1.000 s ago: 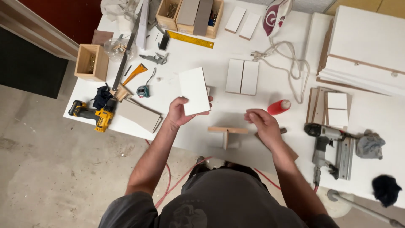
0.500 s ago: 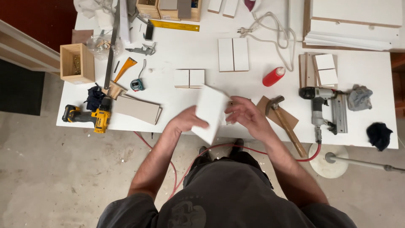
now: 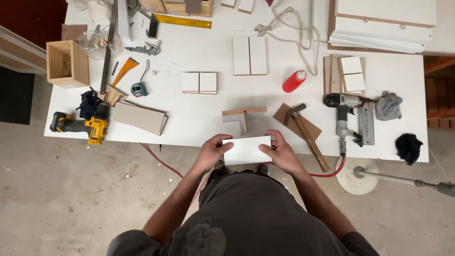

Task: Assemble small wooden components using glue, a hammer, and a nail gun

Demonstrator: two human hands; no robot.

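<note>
Two hands, left hand (image 3: pixel 212 152) and right hand (image 3: pixel 279 154), grip opposite short ends of a white panel (image 3: pixel 247 150), fingers curled closed, its length running left-right at the table (image 3: pixel 199 114) edge.

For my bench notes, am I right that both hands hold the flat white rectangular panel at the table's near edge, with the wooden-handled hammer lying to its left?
Not quite: the head view shows the wooden-handled hammer lying to the right of the flat white rectangular panel. Both hands, left hand and right hand, do hold it.
</note>
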